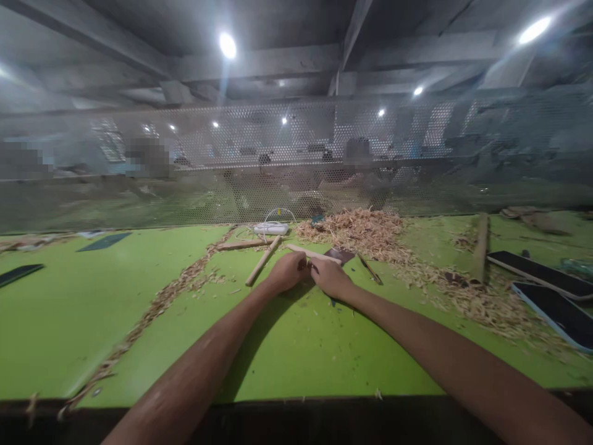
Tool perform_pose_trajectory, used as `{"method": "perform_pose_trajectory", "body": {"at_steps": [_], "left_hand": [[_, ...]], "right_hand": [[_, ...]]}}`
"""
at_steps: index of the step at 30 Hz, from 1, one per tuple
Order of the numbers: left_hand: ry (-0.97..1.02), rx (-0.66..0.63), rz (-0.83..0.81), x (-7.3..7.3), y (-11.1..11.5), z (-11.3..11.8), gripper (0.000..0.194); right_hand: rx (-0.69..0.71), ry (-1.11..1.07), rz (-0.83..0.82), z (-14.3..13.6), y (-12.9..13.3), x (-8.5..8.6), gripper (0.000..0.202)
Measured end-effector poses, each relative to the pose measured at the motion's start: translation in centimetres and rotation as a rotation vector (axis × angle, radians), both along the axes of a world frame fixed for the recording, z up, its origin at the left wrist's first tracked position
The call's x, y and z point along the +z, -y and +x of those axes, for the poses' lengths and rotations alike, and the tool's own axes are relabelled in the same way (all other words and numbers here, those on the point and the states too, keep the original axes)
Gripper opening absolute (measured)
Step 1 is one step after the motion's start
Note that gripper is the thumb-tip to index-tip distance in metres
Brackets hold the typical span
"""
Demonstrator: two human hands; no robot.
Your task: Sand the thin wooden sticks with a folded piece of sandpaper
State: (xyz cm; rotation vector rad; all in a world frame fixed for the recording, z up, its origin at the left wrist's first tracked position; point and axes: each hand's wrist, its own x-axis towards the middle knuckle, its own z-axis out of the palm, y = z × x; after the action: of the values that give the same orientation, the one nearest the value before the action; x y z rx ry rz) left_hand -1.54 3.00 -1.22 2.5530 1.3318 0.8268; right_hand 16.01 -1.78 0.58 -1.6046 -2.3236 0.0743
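Note:
Both hands meet over the middle of the green table [296,352]. My left hand [288,272] has its fingers curled closed, and whatever is between them is too small to make out. Fingertips touching or nearly touching it, my right hand [330,277] is closed as well, its hold hidden. Just beyond the hands lie a pale wooden stick [306,251] and a dark flat piece [341,254]. To their left rests another wooden stick [264,261], slanting. A thin dark tool [369,269] lies right of my right hand.
Wood shavings [361,232] are heaped at the back and trail to the right. A white power strip [271,229] with a cable sits by the mesh screen [287,185]. Phones [556,312] and a wooden block [480,250] lie at the right, a green sheet [104,241] at the left.

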Motion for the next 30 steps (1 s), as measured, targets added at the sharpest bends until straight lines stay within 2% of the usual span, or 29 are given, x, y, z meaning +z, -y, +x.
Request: {"method": "perform_pose_trajectory", "body": {"at_steps": [7, 17, 30], "left_hand": [[0.008, 0.007, -0.028, 0.09, 0.16, 0.18, 0.003], [-0.014, -0.031, -0.04, 0.5, 0.27, 0.19, 0.01], [-0.023, -0.084, 0.006, -0.12, -0.4, -0.2, 0.005]], "right_hand": [[-0.013, -0.029, -0.012, 0.01, 0.05, 0.15, 0.03], [-0.055, -0.04, -0.036, -0.08, 0.04, 0.17, 0.029], [-0.01, -0.042, -0.023, 0.11, -0.13, 0.02, 0.031]]}}
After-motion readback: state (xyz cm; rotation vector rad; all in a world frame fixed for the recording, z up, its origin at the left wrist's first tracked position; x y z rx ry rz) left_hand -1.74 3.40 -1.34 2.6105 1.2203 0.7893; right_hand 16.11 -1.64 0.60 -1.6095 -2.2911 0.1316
